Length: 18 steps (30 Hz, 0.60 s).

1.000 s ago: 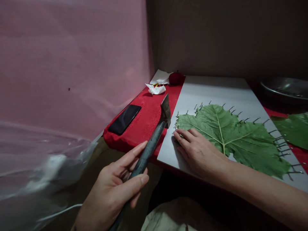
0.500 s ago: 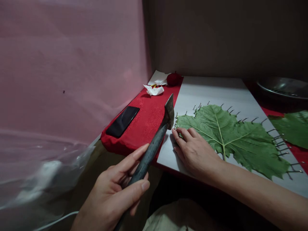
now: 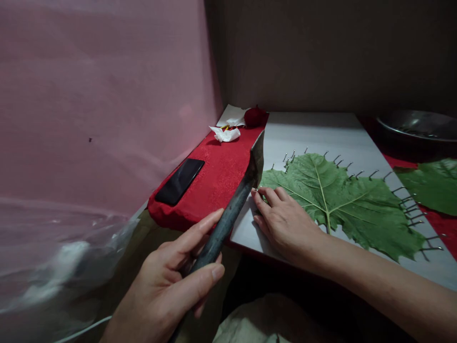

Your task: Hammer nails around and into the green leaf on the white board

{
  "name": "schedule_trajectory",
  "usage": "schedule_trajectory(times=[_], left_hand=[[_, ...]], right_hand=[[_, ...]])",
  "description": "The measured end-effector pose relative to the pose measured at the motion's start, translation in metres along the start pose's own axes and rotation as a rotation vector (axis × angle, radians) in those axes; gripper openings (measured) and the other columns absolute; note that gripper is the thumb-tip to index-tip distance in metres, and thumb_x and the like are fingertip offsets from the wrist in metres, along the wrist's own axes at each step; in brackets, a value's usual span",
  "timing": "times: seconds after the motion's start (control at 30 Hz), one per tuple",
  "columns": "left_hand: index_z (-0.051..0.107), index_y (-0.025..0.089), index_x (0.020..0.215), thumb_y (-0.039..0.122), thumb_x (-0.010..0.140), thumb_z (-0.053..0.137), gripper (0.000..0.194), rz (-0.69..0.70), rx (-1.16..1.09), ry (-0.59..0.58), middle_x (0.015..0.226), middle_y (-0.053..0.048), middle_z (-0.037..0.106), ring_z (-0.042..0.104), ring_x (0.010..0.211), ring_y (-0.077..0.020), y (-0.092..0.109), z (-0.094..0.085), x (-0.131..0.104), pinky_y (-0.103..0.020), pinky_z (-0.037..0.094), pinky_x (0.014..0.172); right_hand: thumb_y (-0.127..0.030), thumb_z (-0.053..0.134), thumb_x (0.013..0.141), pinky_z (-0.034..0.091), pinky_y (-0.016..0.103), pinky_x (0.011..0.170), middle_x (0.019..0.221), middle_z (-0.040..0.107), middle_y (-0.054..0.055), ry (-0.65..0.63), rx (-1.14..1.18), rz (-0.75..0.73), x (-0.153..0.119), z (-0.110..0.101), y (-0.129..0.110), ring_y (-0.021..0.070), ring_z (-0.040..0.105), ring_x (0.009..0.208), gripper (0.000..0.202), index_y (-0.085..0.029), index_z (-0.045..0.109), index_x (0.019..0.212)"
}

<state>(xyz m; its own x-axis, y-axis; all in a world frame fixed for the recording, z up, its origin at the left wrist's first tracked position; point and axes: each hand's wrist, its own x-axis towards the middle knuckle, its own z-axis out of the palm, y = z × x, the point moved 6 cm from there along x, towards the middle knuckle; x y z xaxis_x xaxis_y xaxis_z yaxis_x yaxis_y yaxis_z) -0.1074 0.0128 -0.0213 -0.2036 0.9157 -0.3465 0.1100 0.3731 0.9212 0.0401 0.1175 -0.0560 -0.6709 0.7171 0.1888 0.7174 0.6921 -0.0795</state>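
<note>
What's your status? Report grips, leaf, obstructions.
Left grip closed round hammer. Right grip at left edge of leaf. Leaf on white board, nails along edges. Hammer partly hides leaf's left tip.

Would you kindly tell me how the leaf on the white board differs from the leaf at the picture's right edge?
The board leaf lies on the white board; the edge leaf lies beyond it, over red cloth. The board leaf shows bold pale veins; the edge leaf's are faint. The right hand hides part of the board leaf, while the picture's border cuts off the edge leaf. Both are green.
</note>
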Motion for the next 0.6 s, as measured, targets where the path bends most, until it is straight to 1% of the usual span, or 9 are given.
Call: schedule_trajectory(times=[0.1,0.17,0.2,0.33,0.4,0.47,0.53,0.6], left_hand=[[0.055,0.031,0.13,0.033,0.071,0.071,0.061,-0.023,0.025,-0.046,0.053,0.006,0.051,0.05,0.049,-0.0105,-0.0003,0.0044,0.0048,-0.017,0.042,0.046],[0.054,0.03,0.132,0.033,0.074,0.07,0.06,-0.028,0.044,-0.058,0.05,0.007,0.047,0.042,0.044,-0.0073,-0.0002,0.0066,0.0069,-0.015,0.037,0.043],[0.054,0.03,0.132,0.033,0.074,0.07,0.06,-0.019,0.048,-0.055,0.051,0.007,0.047,0.04,0.043,-0.0068,0.0005,0.007,0.0068,-0.015,0.036,0.043],[0.059,0.034,0.127,0.038,0.07,0.073,0.059,0.064,0.058,0.015,0.062,0.004,0.057,0.046,0.047,-0.0095,0.006,0.0034,0.0002,-0.017,0.039,0.042],[0.06,0.035,0.126,0.04,0.069,0.072,0.059,0.075,0.071,0.039,0.066,0.002,0.059,0.051,0.05,-0.0122,0.006,0.0014,-0.0023,-0.018,0.04,0.04],[0.06,0.035,0.126,0.039,0.07,0.071,0.058,0.056,0.087,0.015,0.063,0.003,0.058,0.053,0.05,-0.0131,0.0032,0.0023,-0.0012,-0.018,0.04,0.04],[0.057,0.034,0.129,0.036,0.073,0.069,0.057,0.046,0.111,-0.049,0.061,0.004,0.058,0.051,0.047,-0.0116,0.0004,0.0057,0.002,-0.017,0.041,0.04],[0.054,0.034,0.131,0.035,0.074,0.068,0.059,0.049,0.126,-0.102,0.06,0.004,0.057,0.047,0.045,-0.0098,-0.0007,0.0083,0.0035,-0.017,0.041,0.04]], right_hand=[[-0.032,0.036,0.094,0.042,0.041,0.085,0.127,0.049,0.017,0.006,0.016,0.002,-0.0003,0.0,-0.0002,0.0287,0.043,0.104,0.047,-0.007,0.051,0.131],[-0.033,0.036,0.094,0.042,0.041,0.087,0.126,0.05,0.017,0.002,0.023,0.008,-0.0007,0.0002,0.0001,0.029,0.043,0.104,0.048,-0.006,0.051,0.131],[-0.033,0.035,0.094,0.042,0.042,0.087,0.125,0.051,0.018,0.001,0.026,0.009,-0.001,0.0001,0.0002,0.0291,0.043,0.105,0.048,-0.006,0.05,0.132],[-0.032,0.034,0.094,0.041,0.041,0.087,0.125,0.051,0.018,-0.002,0.039,0.007,-0.0016,-0.0009,0.0003,0.0285,0.043,0.104,0.052,-0.004,0.043,0.138],[-0.033,0.034,0.095,0.041,0.041,0.087,0.125,0.051,0.017,-0.001,0.04,0.005,-0.0014,-0.0018,0.0001,0.0282,0.043,0.103,0.052,-0.005,0.043,0.137],[-0.032,0.034,0.094,0.041,0.041,0.087,0.121,0.052,0.016,-0.002,0.043,0.004,-0.0009,-0.0027,-0.0002,0.0277,0.043,0.102,0.048,-0.007,0.049,0.132],[-0.032,0.036,0.094,0.04,0.041,0.088,0.117,0.054,0.015,-0.004,0.044,0.003,-0.0005,-0.0032,-0.0005,0.0273,0.044,0.101,0.043,-0.009,0.055,0.124],[-0.032,0.037,0.094,0.04,0.041,0.088,0.116,0.055,0.015,-0.008,0.039,0.001,-0.0004,-0.0033,-0.0006,0.0272,0.044,0.102,0.04,-0.01,0.057,0.121]])
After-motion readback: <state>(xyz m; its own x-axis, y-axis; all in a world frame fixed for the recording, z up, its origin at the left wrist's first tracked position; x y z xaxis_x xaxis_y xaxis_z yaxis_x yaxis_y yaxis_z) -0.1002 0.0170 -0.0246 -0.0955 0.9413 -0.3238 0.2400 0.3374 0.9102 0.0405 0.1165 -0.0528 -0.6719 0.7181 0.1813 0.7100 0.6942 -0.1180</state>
